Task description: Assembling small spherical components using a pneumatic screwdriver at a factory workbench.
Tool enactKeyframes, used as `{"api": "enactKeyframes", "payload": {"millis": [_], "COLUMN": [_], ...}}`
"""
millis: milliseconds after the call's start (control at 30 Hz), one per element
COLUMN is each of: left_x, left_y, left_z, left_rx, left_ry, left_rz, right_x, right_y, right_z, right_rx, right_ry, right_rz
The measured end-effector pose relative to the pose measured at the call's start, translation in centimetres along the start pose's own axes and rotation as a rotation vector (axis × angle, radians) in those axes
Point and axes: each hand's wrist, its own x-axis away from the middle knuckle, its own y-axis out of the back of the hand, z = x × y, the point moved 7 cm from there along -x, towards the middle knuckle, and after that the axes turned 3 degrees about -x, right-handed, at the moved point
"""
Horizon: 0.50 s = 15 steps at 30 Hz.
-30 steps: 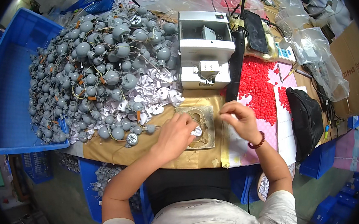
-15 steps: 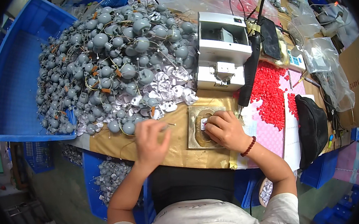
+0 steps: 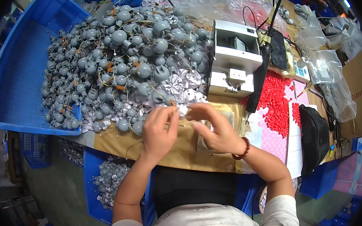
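Observation:
Over the tan-covered front of the table my two hands are close together. My left hand has its fingers closed, with the fingertips beside a small white plastic piece and an orange tag; whatever it holds is blurred and hidden. My right hand, with a dark red bead bracelet at the wrist, faces it, thumb and forefinger apart, forefinger tip near the white piece. Behind and below the right hand lies a square metal plate fixture, mostly covered. A large heap of grey ball-shaped parts with wires rises beyond my left hand.
White plastic parts lie beside the heap. A large blue crate stands left. A white machine and a hanging black electric screwdriver are beyond my right hand. Red small parts and a black pouch lie right.
My right hand has come off the plate fixture and moved left and up toward my left hand. My left hand has shifted slightly right and its fingers have closed. The whole view has shifted slightly.

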Motion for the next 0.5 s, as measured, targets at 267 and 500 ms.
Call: {"api": "enactKeyframes", "payload": {"millis": [267, 500], "left_x": [2.0, 1.2], "left_y": [0.0, 0.5], "left_z": [1.9, 4.2], "left_rx": [-0.163, -0.360], "left_ry": [-0.067, 0.049], "left_rz": [0.063, -0.094], "right_x": [-3.9, -6.4], "right_y": [-4.3, -3.9], "right_z": [-6.9, -6.2], "right_rx": [-0.407, -0.093], "right_ry": [-0.381, -0.359], "right_rz": [0.049, -0.033]}}
